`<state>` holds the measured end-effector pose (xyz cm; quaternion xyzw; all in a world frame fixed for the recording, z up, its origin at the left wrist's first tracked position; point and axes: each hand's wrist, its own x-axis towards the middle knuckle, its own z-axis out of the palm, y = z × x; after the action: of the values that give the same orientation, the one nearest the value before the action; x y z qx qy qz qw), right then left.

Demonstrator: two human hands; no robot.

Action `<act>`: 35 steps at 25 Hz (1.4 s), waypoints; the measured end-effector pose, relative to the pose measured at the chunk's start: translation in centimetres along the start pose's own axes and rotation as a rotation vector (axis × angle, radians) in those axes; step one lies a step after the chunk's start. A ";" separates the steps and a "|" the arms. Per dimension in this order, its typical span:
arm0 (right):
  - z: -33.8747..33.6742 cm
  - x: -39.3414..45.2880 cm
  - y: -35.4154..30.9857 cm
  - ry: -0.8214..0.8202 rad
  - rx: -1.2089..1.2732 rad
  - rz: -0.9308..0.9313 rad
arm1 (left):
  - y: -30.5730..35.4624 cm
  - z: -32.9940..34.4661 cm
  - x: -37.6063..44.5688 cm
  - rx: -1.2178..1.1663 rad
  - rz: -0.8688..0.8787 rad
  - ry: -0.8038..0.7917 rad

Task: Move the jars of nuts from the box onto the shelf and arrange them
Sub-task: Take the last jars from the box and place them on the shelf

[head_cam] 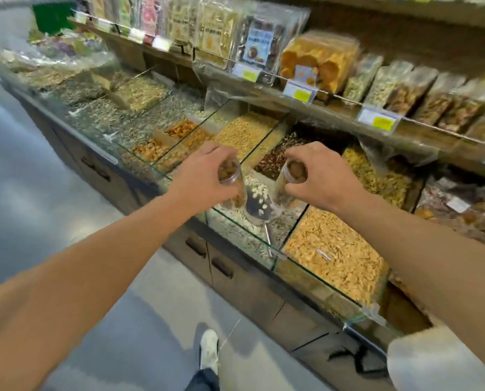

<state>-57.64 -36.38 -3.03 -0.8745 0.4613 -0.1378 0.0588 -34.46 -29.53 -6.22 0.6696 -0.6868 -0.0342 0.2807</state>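
Near, bare forearms reach out: left hand [204,176] and right hand [317,176] each grip a clear nut jar [231,180] [287,179] by its lid end above the glass bins [263,238]; likely light, rigid, smooth-walled.

Two clear plastic jars of brown nuts are held up side by side, a gap between them; the left jar [231,180] tilts with its top toward the camera; the right jar [289,179] leans likewise; the shelf [334,108] runs above, beyond both.
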 end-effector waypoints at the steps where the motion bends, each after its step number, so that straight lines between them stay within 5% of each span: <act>1: -0.3 1.0 1.3 0.011 -0.013 0.047 | 0.2 0.7 2.4 -0.001 0.042 -0.018; 17: -9.1 5.4 18.7 0.256 -0.121 0.595 | 13.0 10.9 29.4 -0.206 0.574 -0.195; 35: -19.4 5.9 46.3 0.413 -0.313 0.876 | 35.0 25.3 42.4 -0.332 0.703 -0.219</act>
<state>-96.83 -67.01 5.97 -0.5519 0.8018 -0.1995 -0.1130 -74.56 -74.11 1.70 0.3320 -0.8849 -0.1177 0.3047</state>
